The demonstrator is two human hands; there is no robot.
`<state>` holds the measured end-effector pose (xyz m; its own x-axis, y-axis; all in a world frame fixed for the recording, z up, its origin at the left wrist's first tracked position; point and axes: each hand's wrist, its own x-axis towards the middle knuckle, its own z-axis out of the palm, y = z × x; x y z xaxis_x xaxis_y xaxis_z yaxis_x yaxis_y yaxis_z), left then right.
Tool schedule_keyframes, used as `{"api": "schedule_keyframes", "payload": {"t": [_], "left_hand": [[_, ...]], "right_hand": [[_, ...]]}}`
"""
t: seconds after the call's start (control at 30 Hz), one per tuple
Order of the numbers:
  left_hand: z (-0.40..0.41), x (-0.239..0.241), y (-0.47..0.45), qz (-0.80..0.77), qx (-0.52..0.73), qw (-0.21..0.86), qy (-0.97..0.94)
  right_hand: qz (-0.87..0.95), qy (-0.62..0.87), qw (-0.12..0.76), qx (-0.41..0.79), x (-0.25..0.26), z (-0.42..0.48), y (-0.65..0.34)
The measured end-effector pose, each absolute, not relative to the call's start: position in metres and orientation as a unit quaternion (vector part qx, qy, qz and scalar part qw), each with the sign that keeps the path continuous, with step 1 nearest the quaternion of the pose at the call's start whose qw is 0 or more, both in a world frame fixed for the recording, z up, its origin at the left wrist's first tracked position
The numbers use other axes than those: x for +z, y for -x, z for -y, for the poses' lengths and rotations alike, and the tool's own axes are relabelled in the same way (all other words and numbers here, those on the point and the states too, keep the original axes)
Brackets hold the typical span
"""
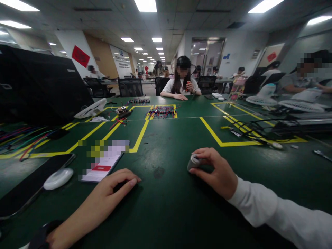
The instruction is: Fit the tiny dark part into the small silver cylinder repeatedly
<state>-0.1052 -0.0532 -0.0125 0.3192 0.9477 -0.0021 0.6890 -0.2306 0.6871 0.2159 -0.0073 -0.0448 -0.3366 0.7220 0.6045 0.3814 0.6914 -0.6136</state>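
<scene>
bright ceiling panels (145,5), warped blurry edges

— Left hand (114,188)?
— Palm down, fingers curled, forearm bare and angled in from the lower left.
— And the right hand (216,171)?
— White-sleeved arm from the right, fingers cupped, thumb and fingertips pinched together.

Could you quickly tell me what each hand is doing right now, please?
Left hand: resting palm down on the green table, covering something dark; what it is cannot be told.
Right hand: closed around a small grey cylinder.
</scene>
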Motion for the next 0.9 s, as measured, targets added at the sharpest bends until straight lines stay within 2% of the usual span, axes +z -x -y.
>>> {"api": "schedule_keyframes", "payload": {"t": [0.13, 0.33, 0.53, 0.7, 0.9], "left_hand": [[0.053, -0.015, 0.108, -0.537, 0.213, 0.302, -0.758], [0.042, -0.016, 0.085, -0.55, 0.264, 0.281, -0.741], [0.017, 0.008, 0.005, -0.418, 0.314, 0.244, -0.817], [-0.002, 0.01, -0.028, -0.388, 0.331, 0.218, -0.832], [-0.004, 0.011, -0.015, -0.392, 0.401, 0.225, -0.797]], "right_hand": [[0.806, 0.353, 0.437, 0.187, -0.047, 0.003, -0.206], [0.751, 0.39, 0.432, 0.31, -0.049, -0.001, -0.206], [0.735, 0.391, 0.407, 0.376, -0.05, -0.005, -0.207], [0.736, 0.374, 0.407, 0.391, -0.05, -0.004, -0.208], [0.744, 0.389, 0.403, 0.364, -0.052, -0.003, -0.209]]}}
